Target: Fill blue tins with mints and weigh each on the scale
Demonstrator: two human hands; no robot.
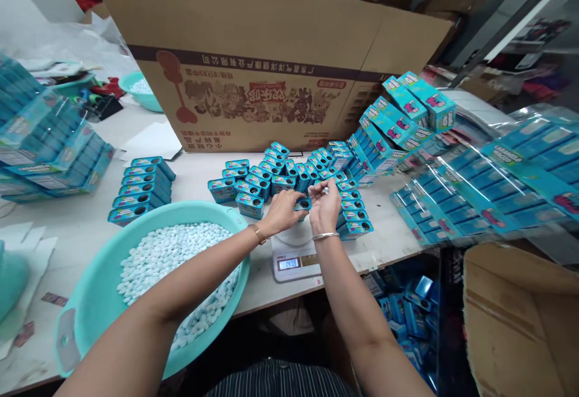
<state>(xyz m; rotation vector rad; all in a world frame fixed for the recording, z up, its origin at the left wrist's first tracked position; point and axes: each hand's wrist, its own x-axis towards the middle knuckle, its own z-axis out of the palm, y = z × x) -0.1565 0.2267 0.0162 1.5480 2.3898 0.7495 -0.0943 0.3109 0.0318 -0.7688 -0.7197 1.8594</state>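
Observation:
Over a white digital scale (290,269), my left hand (281,212) has its fingers closed on the edge of a small blue tin (302,204) with a hole in its top. My right hand (324,207) is cupped palm up beside that tin, its fingers curled around a few white candies (325,190). The scale's display is lit, but part of its pan lies hidden under my hands. To the left, a turquoise basin (93,285) holds a large heap of white candies (181,252), and my left forearm crosses over it.
Rows of blue tins (248,189) stand behind my hands, with another row (142,189) at left. A big cardboard box (271,29) backs the table. Wrapped packs (493,174) are stacked at right. Below the table edge, loose tins (407,312) lie near an open carton (520,312).

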